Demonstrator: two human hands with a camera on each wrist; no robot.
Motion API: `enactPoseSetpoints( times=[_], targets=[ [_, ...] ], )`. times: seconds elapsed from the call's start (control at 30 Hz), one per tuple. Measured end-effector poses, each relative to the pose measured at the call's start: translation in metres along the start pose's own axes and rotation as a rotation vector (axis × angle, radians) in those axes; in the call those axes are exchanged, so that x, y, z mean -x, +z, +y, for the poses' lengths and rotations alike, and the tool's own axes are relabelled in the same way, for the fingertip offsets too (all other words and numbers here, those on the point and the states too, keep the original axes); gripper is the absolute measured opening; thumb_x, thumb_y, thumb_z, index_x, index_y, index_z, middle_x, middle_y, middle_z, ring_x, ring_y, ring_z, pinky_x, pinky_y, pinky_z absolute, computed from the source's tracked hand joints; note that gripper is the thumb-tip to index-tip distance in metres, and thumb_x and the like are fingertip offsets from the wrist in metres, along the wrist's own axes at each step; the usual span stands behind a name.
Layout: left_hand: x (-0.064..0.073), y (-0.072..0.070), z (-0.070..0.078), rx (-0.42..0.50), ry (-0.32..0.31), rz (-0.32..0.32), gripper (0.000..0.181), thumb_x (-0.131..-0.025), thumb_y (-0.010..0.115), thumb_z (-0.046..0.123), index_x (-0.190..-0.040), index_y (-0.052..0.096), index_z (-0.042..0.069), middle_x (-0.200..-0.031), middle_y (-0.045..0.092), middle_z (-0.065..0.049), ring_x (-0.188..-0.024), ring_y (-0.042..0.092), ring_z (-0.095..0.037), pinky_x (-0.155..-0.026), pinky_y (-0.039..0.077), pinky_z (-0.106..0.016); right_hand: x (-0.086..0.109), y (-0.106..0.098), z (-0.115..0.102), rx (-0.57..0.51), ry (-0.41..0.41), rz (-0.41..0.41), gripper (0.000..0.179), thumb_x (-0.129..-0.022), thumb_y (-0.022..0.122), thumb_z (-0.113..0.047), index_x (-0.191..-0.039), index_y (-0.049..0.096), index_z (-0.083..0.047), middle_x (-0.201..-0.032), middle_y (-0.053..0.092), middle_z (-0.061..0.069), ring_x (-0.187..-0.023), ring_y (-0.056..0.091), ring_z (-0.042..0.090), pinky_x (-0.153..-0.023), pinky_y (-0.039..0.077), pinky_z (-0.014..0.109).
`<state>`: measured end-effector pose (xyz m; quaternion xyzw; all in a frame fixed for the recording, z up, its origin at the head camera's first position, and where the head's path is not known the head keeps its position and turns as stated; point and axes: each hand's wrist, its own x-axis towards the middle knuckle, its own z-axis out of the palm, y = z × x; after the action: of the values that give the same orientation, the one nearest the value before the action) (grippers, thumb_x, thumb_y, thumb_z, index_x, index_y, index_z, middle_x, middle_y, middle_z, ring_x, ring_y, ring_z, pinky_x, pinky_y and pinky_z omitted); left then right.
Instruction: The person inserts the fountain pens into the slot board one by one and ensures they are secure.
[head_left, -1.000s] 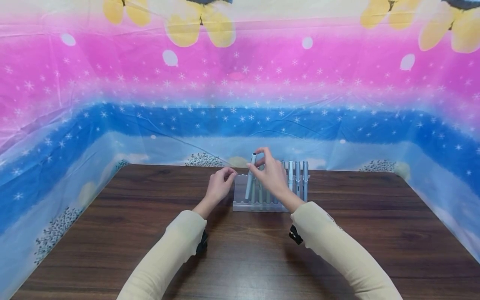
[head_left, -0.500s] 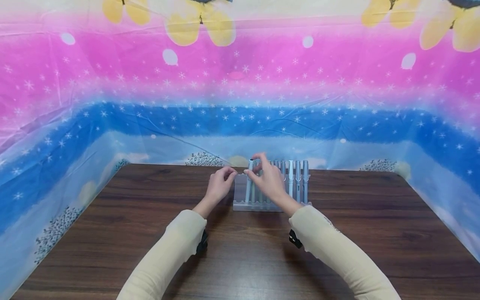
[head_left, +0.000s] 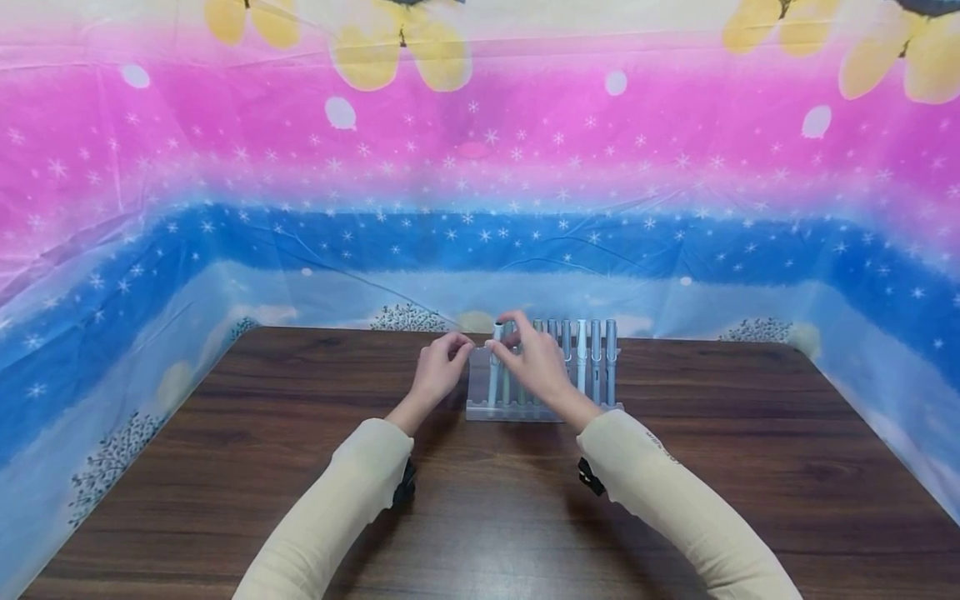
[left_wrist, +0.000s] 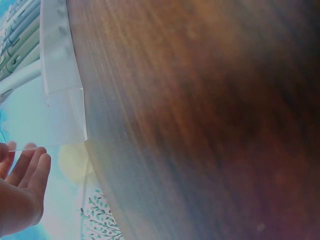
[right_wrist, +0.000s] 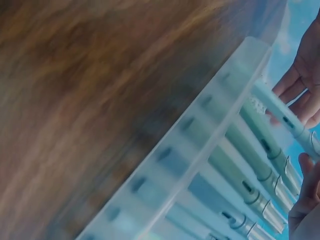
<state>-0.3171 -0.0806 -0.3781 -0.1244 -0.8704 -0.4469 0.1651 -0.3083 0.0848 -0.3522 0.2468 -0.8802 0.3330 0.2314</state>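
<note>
A clear pen rack (head_left: 517, 413) stands on the table with several pens upright in it, in blue, green and grey tones. My left hand (head_left: 438, 367) pinches the rack's upper left edge between thumb and fingers; the left wrist view also has this hand (left_wrist: 22, 192) at the clear panel. With thumb and index finger, my right hand (head_left: 542, 362) holds a pale blue pen (head_left: 492, 385) near its cap, upright in the leftmost occupied place. In the right wrist view this pen (right_wrist: 277, 107) has its lower end at the rack's ledge. My right hand covers parts of the middle pens.
The dark wood table (head_left: 480, 517) extends around the rack. Behind it hangs a pink and blue patterned cloth (head_left: 480, 233) that encloses the far side and both sides. At the rack's left end a stretch of bare panel (head_left: 478, 375) shows beside the held pen.
The pale blue pen, tilted and higher a second ago, has come down and left into an upright stance in the rack. My right hand moved with it; my left hand stayed put.
</note>
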Motion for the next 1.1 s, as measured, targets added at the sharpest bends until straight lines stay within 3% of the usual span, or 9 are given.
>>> enactPoseSetpoints(
  times=[0.17,0.37,1.1],
  targets=[
    [0.0,-0.001,0.0,0.005,0.01,0.005,0.015,-0.09,0.052,0.015,-0.091,0.062,0.005,-0.093,0.063,-0.009,-0.091,0.057,-0.021,-0.077,0.042,-0.037,-0.002,-0.003,0.005,0.073,-0.039,-0.063,0.043,-0.083,0.062,-0.029,-0.121,0.045,-0.017,-0.071,0.06,-0.005,-0.041,0.041,0.007,-0.036,0.033,0.024],
    [0.0,0.0,-0.002,0.009,0.007,0.004,0.015,-0.09,0.052,0.016,-0.091,0.062,0.005,-0.093,0.063,-0.008,-0.091,0.057,-0.021,-0.078,0.042,-0.036,-0.002,-0.003,0.01,0.12,0.012,-0.121,0.053,-0.081,0.064,-0.03,-0.128,0.04,-0.02,-0.066,0.054,-0.009,-0.048,0.045,0.006,-0.043,0.037,0.023],
    [0.0,0.001,-0.002,-0.001,-0.008,-0.008,0.016,-0.09,0.051,0.016,-0.093,0.062,0.006,-0.096,0.063,-0.008,-0.094,0.056,-0.021,-0.079,0.042,-0.037,-0.009,0.0,0.008,0.17,0.092,-0.241,0.059,-0.083,0.061,-0.03,-0.135,0.034,-0.019,-0.054,0.048,-0.005,-0.042,0.042,0.012,-0.036,0.029,0.025]
  ],
)
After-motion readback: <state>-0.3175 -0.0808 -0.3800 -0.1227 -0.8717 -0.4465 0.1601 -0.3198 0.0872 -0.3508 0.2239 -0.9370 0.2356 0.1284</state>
